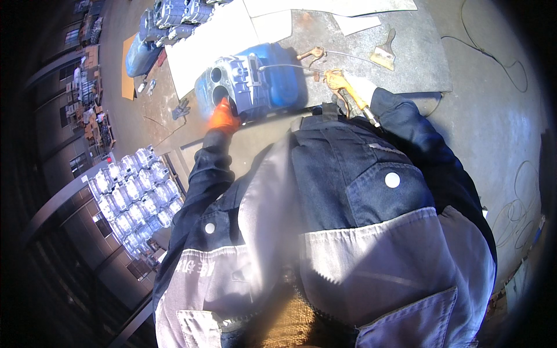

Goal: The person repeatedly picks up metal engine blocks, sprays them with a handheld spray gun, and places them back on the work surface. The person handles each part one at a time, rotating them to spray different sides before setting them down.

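A silvery metal casting (245, 78) with round openings rests against a blue plastic container (281, 75) at the table's near edge. My left hand (224, 118), in an orange glove, grips the casting's near left side beside the lower round opening; some fingertips are hidden there. My right hand (342, 82), in a pale yellowish glove, is closed around a yellow-handled tool (361, 103). Its long thin metal rod (290, 66) points left, with the tip at the casting's right side. Just beyond, a second rod tool (315, 53) lies on the table.
A wide brush (384, 53) and white sheets (272, 24) lie on the grey table (415, 43). More castings (174, 13) are piled at the far left, near another blue container (140, 57). Many castings fill a rack (136, 200) at left. Cables (493, 55) trail across the floor at right.
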Tool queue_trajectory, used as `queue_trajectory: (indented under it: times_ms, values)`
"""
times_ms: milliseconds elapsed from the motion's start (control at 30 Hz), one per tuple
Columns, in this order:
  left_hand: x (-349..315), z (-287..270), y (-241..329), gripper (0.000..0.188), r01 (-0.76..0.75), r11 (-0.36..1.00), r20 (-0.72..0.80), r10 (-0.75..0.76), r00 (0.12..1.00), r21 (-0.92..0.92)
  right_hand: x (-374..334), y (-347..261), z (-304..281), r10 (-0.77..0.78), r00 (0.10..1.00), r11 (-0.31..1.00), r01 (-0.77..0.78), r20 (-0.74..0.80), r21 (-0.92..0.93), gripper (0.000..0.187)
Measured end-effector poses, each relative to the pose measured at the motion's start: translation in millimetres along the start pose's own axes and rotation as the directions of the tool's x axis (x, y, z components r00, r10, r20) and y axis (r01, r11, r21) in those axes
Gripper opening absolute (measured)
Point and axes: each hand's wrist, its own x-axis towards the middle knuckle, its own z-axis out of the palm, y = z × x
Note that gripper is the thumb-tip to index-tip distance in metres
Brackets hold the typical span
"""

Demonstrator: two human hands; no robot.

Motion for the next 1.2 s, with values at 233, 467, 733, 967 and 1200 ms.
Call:
queue_trajectory:
  times_ms: [233, 467, 733, 967, 1200]
  values:
    - [-0.5, -2.7, 7.3, 0.045, 0.085, 0.987, 0.039, -0.081, 0.996, -0.139, -1.6, -6.1, 10.5, 0.041, 0.996, 0.985, -0.054, -0.085, -0.162, 0.035]
    - [-3.1, -4.8, 5.8, 0.046, 0.003, 0.997, 0.019, -0.001, 1.000, -0.072, 4.8, 6.2, -23.4, -0.167, 0.874, 0.947, 0.014, 0.457, 0.319, 0.035]
    - [-7.6, -11.7, 18.1, 0.044, 0.023, 0.998, 0.024, -0.022, 0.999, -0.056, -4.9, 8.2, -14.7, 0.000, 0.992, 0.997, -0.009, 0.130, 0.070, 0.037]
    - [-4.8, -6.9, 9.7, 0.048, 0.011, 1.000, 0.002, -0.011, 1.000, -0.003, 8.6, 18.0, -34.9, 0.040, 0.999, 0.974, -0.047, -0.034, -0.221, 0.039]
    - [3.5, 5.2, -9.1, 0.051, -0.029, 0.997, -0.019, 0.027, 0.999, -0.065, 6.5, 28.4, -70.2, -0.014, 0.980, 0.918, 0.091, 0.200, -0.386, 0.038]
